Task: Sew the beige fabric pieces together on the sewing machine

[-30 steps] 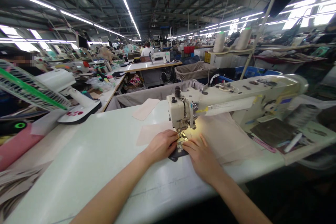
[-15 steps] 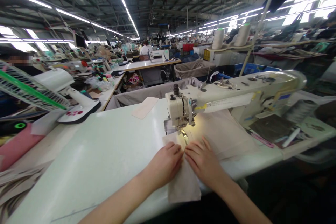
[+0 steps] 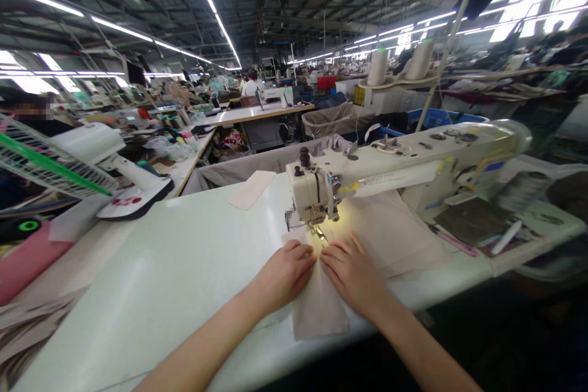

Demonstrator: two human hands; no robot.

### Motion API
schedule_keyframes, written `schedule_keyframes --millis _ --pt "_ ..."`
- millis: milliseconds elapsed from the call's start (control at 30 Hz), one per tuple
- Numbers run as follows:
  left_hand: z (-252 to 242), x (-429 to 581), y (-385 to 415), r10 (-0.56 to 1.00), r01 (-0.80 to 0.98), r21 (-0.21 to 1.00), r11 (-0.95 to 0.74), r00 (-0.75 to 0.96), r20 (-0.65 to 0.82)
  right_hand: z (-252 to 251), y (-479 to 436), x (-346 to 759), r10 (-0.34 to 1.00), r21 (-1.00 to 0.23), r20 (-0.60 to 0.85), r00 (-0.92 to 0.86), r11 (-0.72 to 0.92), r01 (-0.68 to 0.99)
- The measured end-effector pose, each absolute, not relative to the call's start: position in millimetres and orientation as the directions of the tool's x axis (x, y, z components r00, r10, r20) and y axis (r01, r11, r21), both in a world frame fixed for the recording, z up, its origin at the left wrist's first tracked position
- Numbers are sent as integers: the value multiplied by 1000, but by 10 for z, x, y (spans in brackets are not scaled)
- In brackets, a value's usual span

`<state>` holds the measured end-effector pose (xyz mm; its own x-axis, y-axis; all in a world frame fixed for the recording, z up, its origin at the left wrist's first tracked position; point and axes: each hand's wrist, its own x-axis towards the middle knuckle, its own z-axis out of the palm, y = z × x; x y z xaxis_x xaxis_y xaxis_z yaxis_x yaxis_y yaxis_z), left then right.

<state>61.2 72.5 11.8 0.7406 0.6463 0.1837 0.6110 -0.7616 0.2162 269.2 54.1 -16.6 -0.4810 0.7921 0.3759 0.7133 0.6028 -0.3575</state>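
A strip of beige fabric (image 3: 318,312) lies under the needle of a cream sewing machine (image 3: 307,180), its near end hanging toward the table's front edge. My left hand (image 3: 290,269) is closed on the strip's left side, fingers curled and thumb hidden beneath. Opposite it, my right hand (image 3: 353,272) pinches the right side, with its fingertips close to the other hand's, just in front of the presser foot (image 3: 319,233). The machine's lamp lights this spot. Larger beige fabric pieces (image 3: 390,236) lie flat to the right, under the machine arm.
A small beige fabric piece (image 3: 252,190) rests on the pale green table (image 3: 184,269). A white fan (image 3: 133,190) stands at left. Pink thread snips (image 3: 454,241) and a grey thread cone (image 3: 523,193) sit by the machine's base. Cloth-lined bins (image 3: 271,165) stand behind the table.
The fabric strip has slid a little forward under the presser foot, its near end now farther from me. Both hands stay on it near the needle. The whole view has shifted slightly.
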Motion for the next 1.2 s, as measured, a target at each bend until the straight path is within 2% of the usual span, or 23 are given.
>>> schedule_keyframes --millis 467,633,767,833,933,1033,1133,1200 --pt "157 530 1087 644 624 160 -765 737 203 -91 805 2577 792 -269 366 -489 593 759" --pt "155 578 984 708 706 77 -704 688 157 -174 745 2694 758 -308 474 -447 619 723" --pt "154 771 577 786 795 -32 -606 605 131 -192 673 3029 770 -385 561 -303 567 728" --pt "132 869 319 786 788 -22 -615 616 61 -155 606 3228 798 -420 526 -294 544 726" --pt "77 883 109 784 783 -39 -620 621 -8 -71 484 3448 820 -413 400 -409 560 718" --pt "39 695 303 816 814 -94 -573 577 29 -20 411 3528 813 -354 319 -488 579 734" --pt "68 420 756 869 873 -109 -475 485 97 -28 424 3532 788 -303 322 -524 611 731" --pt "125 290 1006 919 927 -140 -347 366 145 -45 459 3534 767 -290 336 -546 636 715"
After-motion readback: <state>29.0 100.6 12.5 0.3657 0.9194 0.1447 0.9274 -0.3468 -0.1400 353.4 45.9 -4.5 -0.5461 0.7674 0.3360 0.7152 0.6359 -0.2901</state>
